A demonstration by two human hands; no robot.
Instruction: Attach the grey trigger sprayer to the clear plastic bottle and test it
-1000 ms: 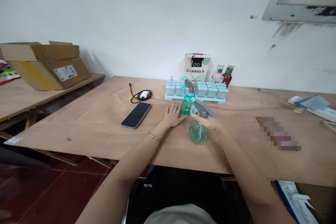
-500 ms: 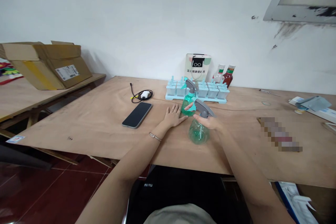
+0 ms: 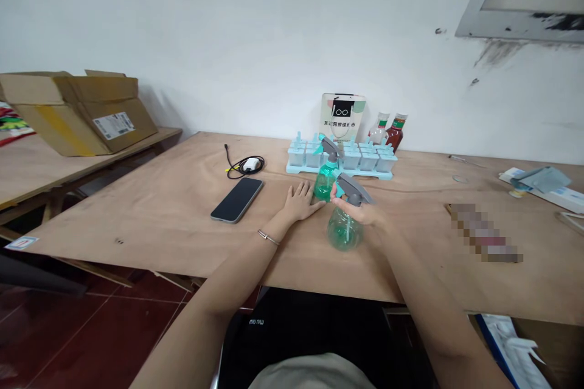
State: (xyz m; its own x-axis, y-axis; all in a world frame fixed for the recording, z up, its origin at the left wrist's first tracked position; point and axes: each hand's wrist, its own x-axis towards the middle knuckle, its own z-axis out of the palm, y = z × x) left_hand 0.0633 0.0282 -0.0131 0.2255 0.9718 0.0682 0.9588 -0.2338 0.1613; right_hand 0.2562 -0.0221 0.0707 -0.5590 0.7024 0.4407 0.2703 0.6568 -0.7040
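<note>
Box [image 3: 79, 110]: cardboard, open, on the side table at the far left.
Phone [image 3: 236, 199]: face up on the worktop, left of centre, well clear of the near edge.
Cable [image 3: 244, 166]: coiled with a white plug, just behind the phone.
Left hand [image 3: 301, 202]: flat on the worktop, palm down, fingers spread, holding nothing; fingertips just beside the rear sprayer [image 3: 326, 177].
Front sprayer [image 3: 345, 222]: upright, mid-worktop, green-tinted, grey head pointing left.
Right hand [image 3: 364, 211]: closed around the front sprayer's neck, finger on the trigger.
Step in hand: judged as working the trigger while the bottle stands on the worktop.
Next move: calls for a firm hold on the neck, so the bottle does not tip or slide.
Tray [image 3: 341, 159]: pale blue moulds, along the far edge.
Sauce bottles [image 3: 389, 130]: two, against the wall behind the tray.
Worktop [image 3: 159, 206]: bare plywood.
Room: white wall, red floor.
</note>
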